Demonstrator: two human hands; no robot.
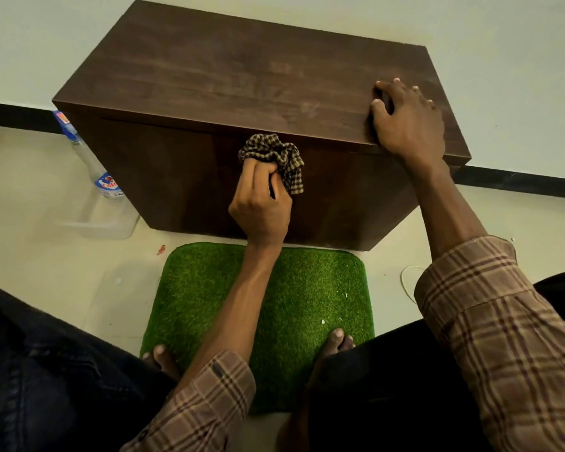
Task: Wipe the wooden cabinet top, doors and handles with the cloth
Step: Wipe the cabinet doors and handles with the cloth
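A low dark-brown wooden cabinet (229, 76) stands on the floor against a pale wall. My left hand (261, 207) is closed around a bunched brown-and-black checked cloth (276, 154) and presses it against the cabinet's front, just below the top's front edge near the middle. My right hand (408, 119) rests palm down on the right part of the top, fingers spread and bent, holding nothing. The front doors (163, 177) lie in shadow; I see no handles.
A clear plastic bottle with a blue label (108, 185) stands on the floor at the cabinet's left side. A green artificial-grass mat (274, 288) lies in front of the cabinet, with my bare toes on its near edge. A thin white cord (406, 282) lies right of the mat.
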